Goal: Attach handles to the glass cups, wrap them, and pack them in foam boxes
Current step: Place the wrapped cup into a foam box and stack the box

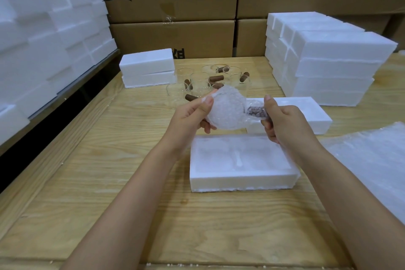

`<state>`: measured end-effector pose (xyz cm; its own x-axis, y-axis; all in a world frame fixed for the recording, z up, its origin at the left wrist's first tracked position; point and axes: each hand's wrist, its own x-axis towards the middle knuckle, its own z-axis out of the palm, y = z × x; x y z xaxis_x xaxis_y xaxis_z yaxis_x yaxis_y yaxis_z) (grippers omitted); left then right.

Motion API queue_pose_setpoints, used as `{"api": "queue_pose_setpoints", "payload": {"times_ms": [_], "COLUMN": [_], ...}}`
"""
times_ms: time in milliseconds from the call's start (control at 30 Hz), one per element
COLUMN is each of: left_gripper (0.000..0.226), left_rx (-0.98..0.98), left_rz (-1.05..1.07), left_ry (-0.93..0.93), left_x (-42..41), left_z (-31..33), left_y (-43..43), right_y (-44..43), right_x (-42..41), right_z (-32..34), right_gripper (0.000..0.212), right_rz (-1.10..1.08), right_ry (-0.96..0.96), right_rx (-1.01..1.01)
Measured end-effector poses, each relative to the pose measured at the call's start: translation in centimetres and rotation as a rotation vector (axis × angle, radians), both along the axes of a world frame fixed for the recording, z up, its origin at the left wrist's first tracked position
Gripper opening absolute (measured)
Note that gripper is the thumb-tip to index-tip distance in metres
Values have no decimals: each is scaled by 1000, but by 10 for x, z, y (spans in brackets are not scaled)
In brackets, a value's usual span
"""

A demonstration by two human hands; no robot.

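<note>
Head view, left to right. A stack of white foam blocks fills the left edge. On the bench sit two closed foam boxes, one atop the other, and beside them a cluster of glass cups with brown handles. The left hand holds the wrapped cup above the bench, fingers curled round its bubble-wrapped body. The right hand grips its brown handle through the wrap. Below lies an open foam box. Behind the right hand lies another foam piece. Stacked foam boxes and bubble wrap sheets lie right. The cartons behind bear a black round logo and Chinese characters, cropped and unreadable.
</note>
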<state>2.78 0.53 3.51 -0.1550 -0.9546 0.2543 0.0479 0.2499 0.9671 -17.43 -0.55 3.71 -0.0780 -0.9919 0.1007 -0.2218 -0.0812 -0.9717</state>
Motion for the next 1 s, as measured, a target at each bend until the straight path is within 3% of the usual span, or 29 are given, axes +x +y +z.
{"api": "queue_pose_setpoints", "payload": {"times_ms": [500,800,1000], "left_gripper": [60,69,72], "left_rx": [-60,-110,-105], "left_rz": [-97,-11,-21], "left_ry": [-50,-141,-190], "left_x": [15,11,25], "left_z": [4,-3,10], "left_y": [12,5,9], "right_y": [2,1,2], "right_x": [-8,-3,-3], "right_z": [1,-2,-2], "right_gripper": [49,38,37], "right_rz": [230,95,145], "right_ry": [32,223,282], "right_rx": [25,-103,-155]}}
